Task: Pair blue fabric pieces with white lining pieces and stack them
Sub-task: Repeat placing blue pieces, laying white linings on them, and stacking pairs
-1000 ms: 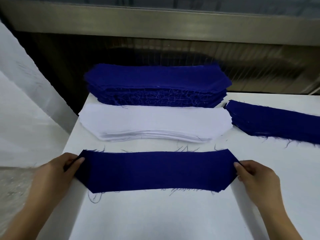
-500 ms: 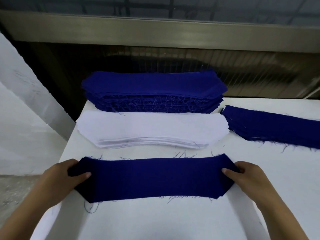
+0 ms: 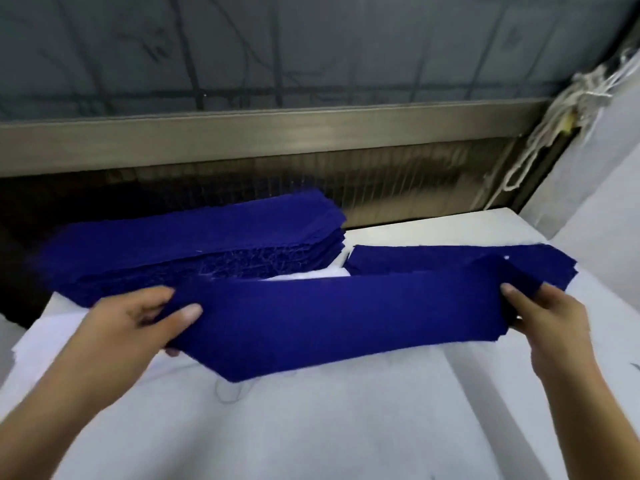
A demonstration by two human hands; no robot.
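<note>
The blue fabric piece (image 3: 339, 320) is a long, matte woven strip with slanted ends. It is held stretched across the near middle of the table (image 3: 346, 427), tilted so its face turns toward the camera. The left hand (image 3: 138, 323) grips its left end, with the thumb lying flat on top and the fingers curled underneath. The right hand (image 3: 547, 317) pinches the right end, thumb on top, and the cloth there buckles into a soft fold.

Just behind the strip only a thin sliver of the white lining pieces (image 3: 311, 274) shows. Farther back on the left is a thick stack of blue pieces (image 3: 194, 244), whose cut edges are frayed and whiskered with loose threads. To the right lies a lower blue stack (image 3: 433, 258), its edges roughly squared. A loose dark thread (image 3: 228, 393) curls on the table below the strip.

The table is covered in smooth white sheeting with shallow creases. Beyond its far edge are a brushed metal rail (image 3: 277, 133) and a ribbed panel, with a grey pane (image 3: 311, 46) above. Knotted white cords (image 3: 540, 133) hang at the far right.
</note>
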